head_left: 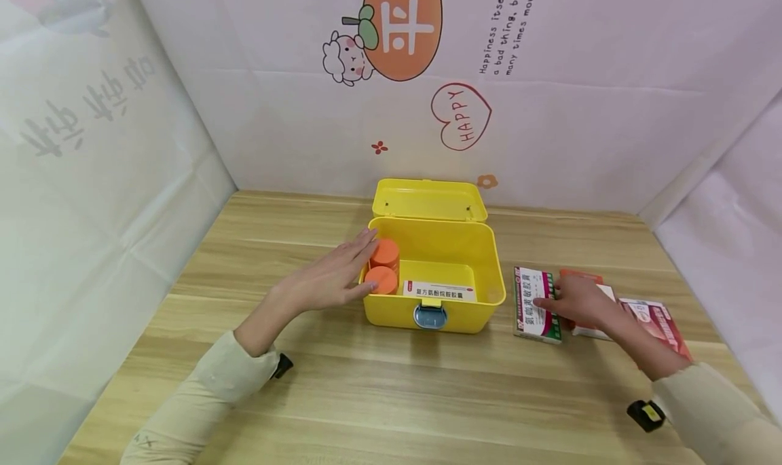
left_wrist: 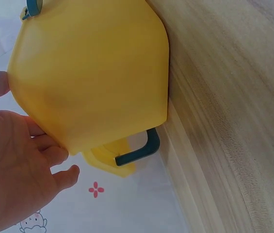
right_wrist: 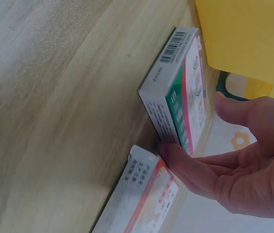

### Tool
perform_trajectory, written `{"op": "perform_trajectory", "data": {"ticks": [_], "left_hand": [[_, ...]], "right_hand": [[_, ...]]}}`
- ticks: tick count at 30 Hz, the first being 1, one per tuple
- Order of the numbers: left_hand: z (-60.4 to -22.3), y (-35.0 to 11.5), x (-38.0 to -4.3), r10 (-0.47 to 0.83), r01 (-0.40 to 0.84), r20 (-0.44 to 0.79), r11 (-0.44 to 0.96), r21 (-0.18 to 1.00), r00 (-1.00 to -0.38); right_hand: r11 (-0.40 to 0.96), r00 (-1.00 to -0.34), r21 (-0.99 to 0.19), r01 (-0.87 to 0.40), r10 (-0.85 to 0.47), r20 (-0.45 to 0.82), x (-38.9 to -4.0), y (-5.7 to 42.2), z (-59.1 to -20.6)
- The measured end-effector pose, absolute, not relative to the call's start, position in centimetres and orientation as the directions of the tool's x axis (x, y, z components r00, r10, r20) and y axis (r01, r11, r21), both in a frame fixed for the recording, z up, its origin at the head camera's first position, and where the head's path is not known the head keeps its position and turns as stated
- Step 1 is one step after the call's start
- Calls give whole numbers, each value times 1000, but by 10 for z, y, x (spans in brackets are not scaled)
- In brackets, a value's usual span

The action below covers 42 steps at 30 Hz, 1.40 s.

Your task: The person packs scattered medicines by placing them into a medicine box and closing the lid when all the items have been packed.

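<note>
A yellow lidded box (head_left: 391, 313) stands with its lid (head_left: 430, 200) raised at the back. Inside, two orange round-topped containers (head_left: 381, 280) sit at the left, and a white medicine box (head_left: 438, 291) lies along the front. My left hand (head_left: 330, 275) rests on the box's left rim with fingers extended; the left wrist view shows the yellow side wall (left_wrist: 93, 77) beside it. To the right lies a green-and-white medicine box (head_left: 530, 302). My right hand (right_wrist: 253, 160) has its fingertips at that box's near side, thumb raised apart from it.
Partly under my right hand lies an orange-and-white medicine box (right_wrist: 151, 194). Farther right is a red-and-white packet (head_left: 666, 326). White printed cloth (head_left: 305, 132) rises behind the wooden table (head_left: 391, 397) and along both sides.
</note>
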<state>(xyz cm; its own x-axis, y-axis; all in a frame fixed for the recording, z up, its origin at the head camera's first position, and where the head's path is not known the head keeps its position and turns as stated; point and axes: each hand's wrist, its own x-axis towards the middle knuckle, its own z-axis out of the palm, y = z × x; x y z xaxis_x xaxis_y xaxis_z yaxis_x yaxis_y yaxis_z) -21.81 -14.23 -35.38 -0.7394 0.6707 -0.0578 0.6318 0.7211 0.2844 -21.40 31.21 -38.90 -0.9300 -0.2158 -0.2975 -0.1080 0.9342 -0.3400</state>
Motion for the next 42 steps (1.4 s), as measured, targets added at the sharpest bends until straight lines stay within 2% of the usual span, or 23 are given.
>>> {"op": "perform_trajectory", "data": {"ticks": [10,30,36,42], "left_hand": [[-354,-143,-217,673,639,-50,721,268,-738],[-354,-142,-217,681,649,-37,712,269,-732],[-355,-142,-217,685,657,-29,710,254,-728],[-355,-142,-217,686,657,-29,708,258,-727]], "right_hand": [[943,-916,-332,-28,-157,-369,-223,298,-403],[892,-917,-435,123,-65,-393,-225,288,-407],[888,-912,-443,121,-77,-403,-223,284,-401],[912,-926,-402,79,-82,-369,-223,282,-401]]}}
